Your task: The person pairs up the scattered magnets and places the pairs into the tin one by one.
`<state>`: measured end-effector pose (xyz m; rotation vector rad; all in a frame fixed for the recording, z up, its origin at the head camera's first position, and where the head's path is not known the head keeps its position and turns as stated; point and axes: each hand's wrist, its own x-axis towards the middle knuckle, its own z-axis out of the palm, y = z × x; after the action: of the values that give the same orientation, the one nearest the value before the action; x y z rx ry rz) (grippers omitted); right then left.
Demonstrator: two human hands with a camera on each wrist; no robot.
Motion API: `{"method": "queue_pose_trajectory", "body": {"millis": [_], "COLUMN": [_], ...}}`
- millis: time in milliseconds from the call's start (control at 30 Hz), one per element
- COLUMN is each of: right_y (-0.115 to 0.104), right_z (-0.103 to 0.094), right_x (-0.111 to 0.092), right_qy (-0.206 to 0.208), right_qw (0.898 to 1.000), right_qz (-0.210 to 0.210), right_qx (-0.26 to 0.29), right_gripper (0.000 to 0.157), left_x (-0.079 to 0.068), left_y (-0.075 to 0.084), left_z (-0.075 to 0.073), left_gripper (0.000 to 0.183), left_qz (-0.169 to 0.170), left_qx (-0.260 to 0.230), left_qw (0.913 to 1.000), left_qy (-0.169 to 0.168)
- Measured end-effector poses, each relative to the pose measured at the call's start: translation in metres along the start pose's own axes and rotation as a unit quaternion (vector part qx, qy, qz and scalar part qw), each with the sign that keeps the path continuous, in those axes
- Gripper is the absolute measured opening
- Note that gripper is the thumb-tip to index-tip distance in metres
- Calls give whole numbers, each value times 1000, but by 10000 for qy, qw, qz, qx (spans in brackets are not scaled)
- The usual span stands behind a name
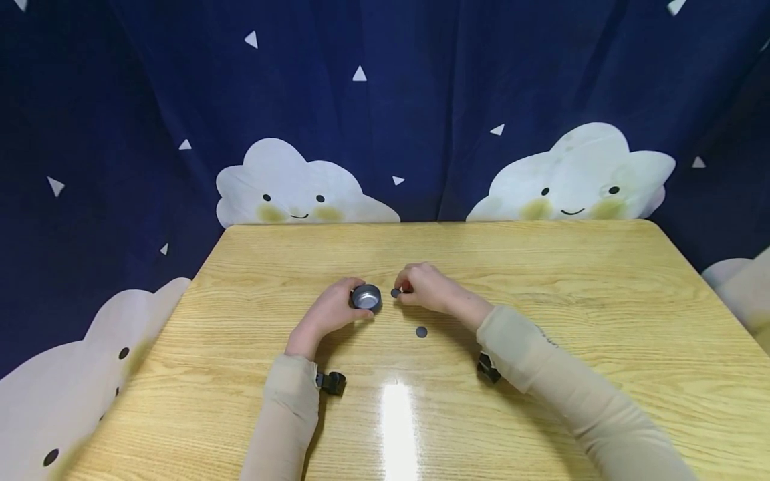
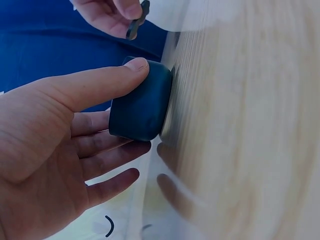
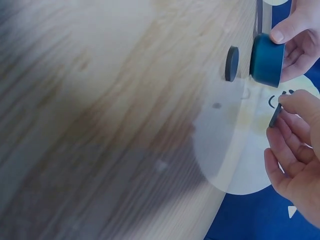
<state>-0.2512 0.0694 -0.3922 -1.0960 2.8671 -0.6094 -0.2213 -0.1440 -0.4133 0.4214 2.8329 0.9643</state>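
Observation:
A small round dark tin [image 1: 374, 308] with a silvery inside stands on the table, its top uncovered. My left hand [image 1: 331, 308] holds it from the left, thumb on the near side and fingers round the far side; the left wrist view shows its blue-green wall [image 2: 142, 107]. To the right of the tin, my right hand [image 1: 428, 288] pinches a small dark disc [image 1: 395, 292] between thumb and fingers, raised off the table in the right wrist view [image 3: 275, 116]. A second dark disc [image 1: 422, 332] lies on the wood nearer to me.
The light wooden table [image 1: 240, 267] has its far edge against a dark blue curtain [image 1: 415, 100] printed with white clouds and triangles. Black wrist mounts [image 1: 332, 383] sit on both sleeved forearms. A bright light reflection [image 1: 398, 427] lies on the near tabletop.

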Motion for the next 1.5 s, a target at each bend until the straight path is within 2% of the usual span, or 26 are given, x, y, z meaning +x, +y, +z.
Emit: {"method": "queue_pose_trajectory", "body": {"millis": [300,567,1167,1500], "right_y": [-8,-15,-29,-31], "right_z": [4,6,11,19], "right_x": [7,13,24,29], "right_qy": [206,293,67,86], "right_qw": [9994,9988,9995,9995], "right_qz": [-291,-297,-201,-216], "right_qx": [16,236,226,217], "right_gripper": [13,16,16,18], "left_x": [0,0,-1,0], "left_y": [-1,-3,-2,-4], "left_z": [0,0,1,1], "left_gripper": [64,62,55,57], "left_qz": [22,-28,25,60], "left_qx": [-69,-120,-239,-264], "left_qw": [10000,9999,9997,9996], "left_qy": [12,-25,-82,-120]}}
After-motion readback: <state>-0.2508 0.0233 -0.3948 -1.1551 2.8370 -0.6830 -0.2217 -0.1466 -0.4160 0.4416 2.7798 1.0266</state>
